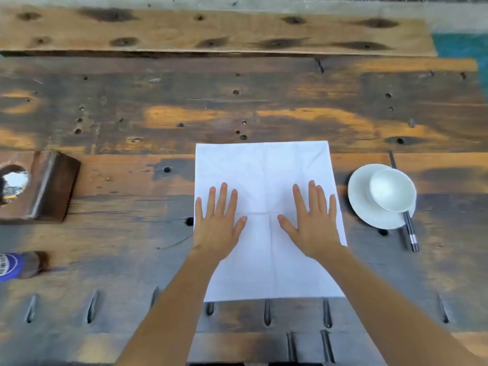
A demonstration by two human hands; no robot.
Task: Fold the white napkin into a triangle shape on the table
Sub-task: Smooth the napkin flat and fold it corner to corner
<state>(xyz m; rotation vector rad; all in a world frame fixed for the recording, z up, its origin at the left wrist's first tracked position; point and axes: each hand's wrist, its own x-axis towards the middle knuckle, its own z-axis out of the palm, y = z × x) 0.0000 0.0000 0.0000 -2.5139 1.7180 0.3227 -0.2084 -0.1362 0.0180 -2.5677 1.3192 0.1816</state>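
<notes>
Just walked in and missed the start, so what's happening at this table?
A person is working on a white napkin spread flat and unfolded on the wooden table. The left hand and the right hand lie palm down on it, fingers spread, pressing rather than gripping. Only old crease lines show; no triangle fold has been made. To the right, apart from the napkin, a white bowl sits on a saucer with dark chopsticks.

Rustic dining spot: weathered plank table (264, 107), white bowl (392, 190) on saucer (369, 207), chopsticks (410, 231).
</notes>
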